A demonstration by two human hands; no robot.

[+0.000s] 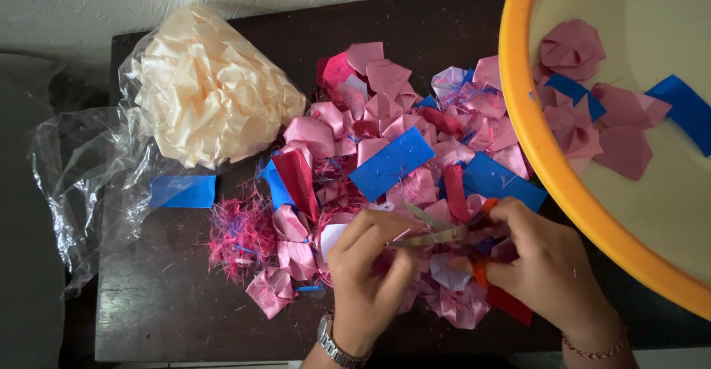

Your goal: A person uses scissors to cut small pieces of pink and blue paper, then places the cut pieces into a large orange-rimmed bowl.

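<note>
My right hand (544, 261) grips a pair of scissors (437, 232) by their orange handles, the metal blades open and pointing left. My left hand (366, 269) pinches a small pink fabric piece (385, 261) just under the blades; a wristwatch sits on that wrist. Both hands hover over a heap of pink, red and blue ribbon pieces (392, 154) on a dark table (170, 302). A tuft of frayed pink and blue threads (237, 232) lies left of the heap.
A yellow basin (533, 139) at the right holds more pink and blue pieces. A clear plastic bag with cream ribbon (211, 84) lies at the back left. One blue strip (183, 190) rests beside it. A white wall runs behind the table.
</note>
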